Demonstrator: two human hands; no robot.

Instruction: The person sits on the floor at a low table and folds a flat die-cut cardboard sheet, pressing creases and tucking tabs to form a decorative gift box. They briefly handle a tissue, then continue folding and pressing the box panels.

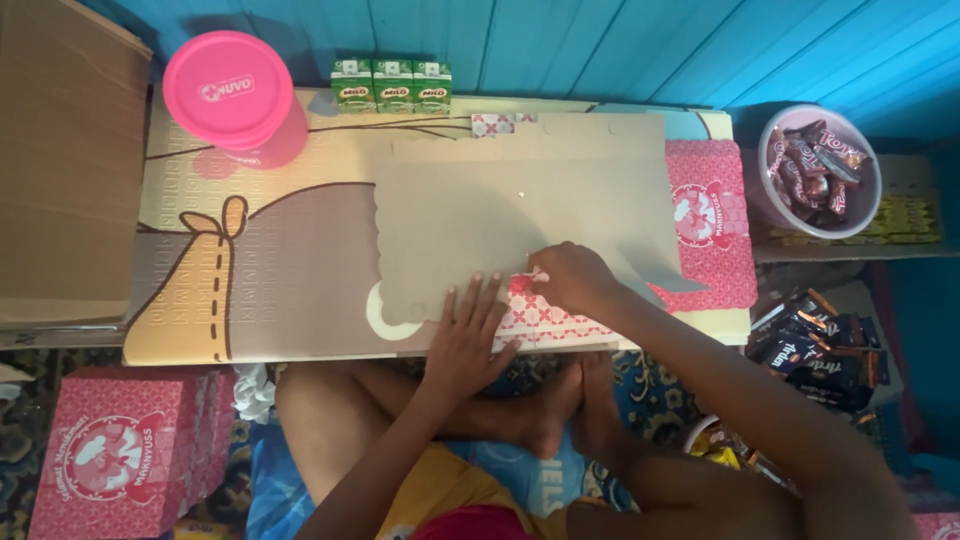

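Hands [470,335] [572,277] on flat carton [520,215] | pink tub [232,95] – drink boxes [391,85] behind

Bright turquoise plank wall [620,45] runs across the top, daylight soft on its boards. Below it, a low table [250,260] carrying a cartoon-printed cover in tan and brown. Brown cardboard panel [65,150] leans at the left. Underneath, a dark patterned carpet [40,400] covers the floor.

I see three small green drink cartons [391,85] lined up at the table's far edge, a pink patterned box [120,450] at lower left and dark snack wrappers [815,345] heaped at right
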